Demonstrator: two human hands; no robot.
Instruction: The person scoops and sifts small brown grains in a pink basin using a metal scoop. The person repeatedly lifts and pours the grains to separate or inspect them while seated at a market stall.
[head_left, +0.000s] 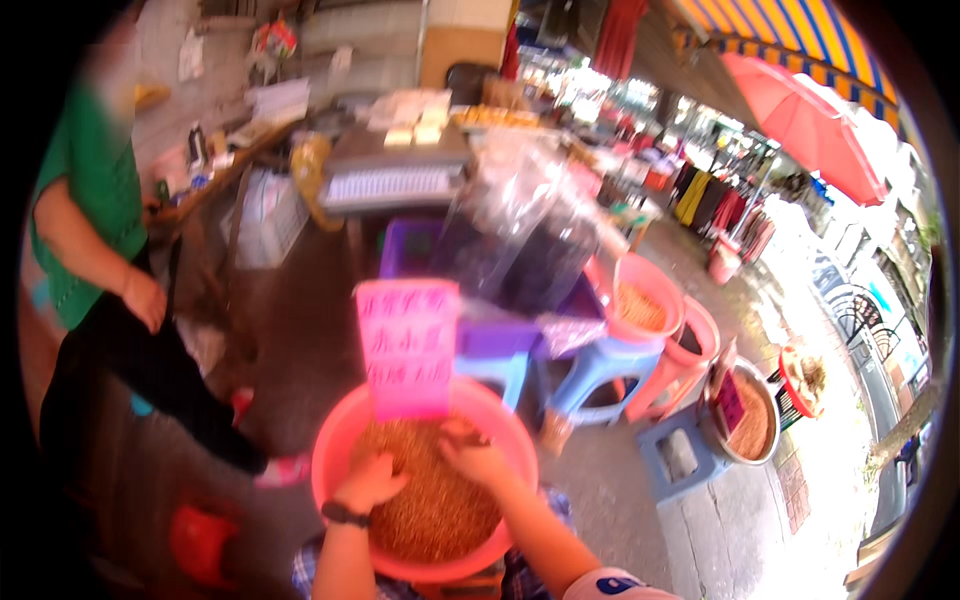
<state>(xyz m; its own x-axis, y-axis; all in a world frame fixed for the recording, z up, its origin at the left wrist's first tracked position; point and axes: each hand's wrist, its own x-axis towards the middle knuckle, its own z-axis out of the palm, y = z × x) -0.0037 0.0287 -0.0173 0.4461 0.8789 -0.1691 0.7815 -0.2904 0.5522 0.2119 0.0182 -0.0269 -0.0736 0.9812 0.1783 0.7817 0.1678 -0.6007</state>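
Note:
A pink plastic basin (328, 480) stands right in front of me, filled with small reddish-brown beans or grains (435, 517). Inside it, my left hand (373, 480) rests on the left part of the heap, thumb apart from the fingers; a dark band circles that wrist. Toward the far side of the heap is my right hand (466, 450). Its fingertips are blurred against the grains, so whether they pinch any is unclear. A bright pink card (409, 349) with handwriting stands upright at the basin's far rim, just beyond both hands.
Beyond the basin, a purple crate (495, 339) holds clear plastic bags (510, 202). To the right are a blue stool (611, 367) under another pink basin (641, 277), and a metal bowl (750, 420) of grains. A person in a green shirt (105, 187) stands at left near a red object (202, 540).

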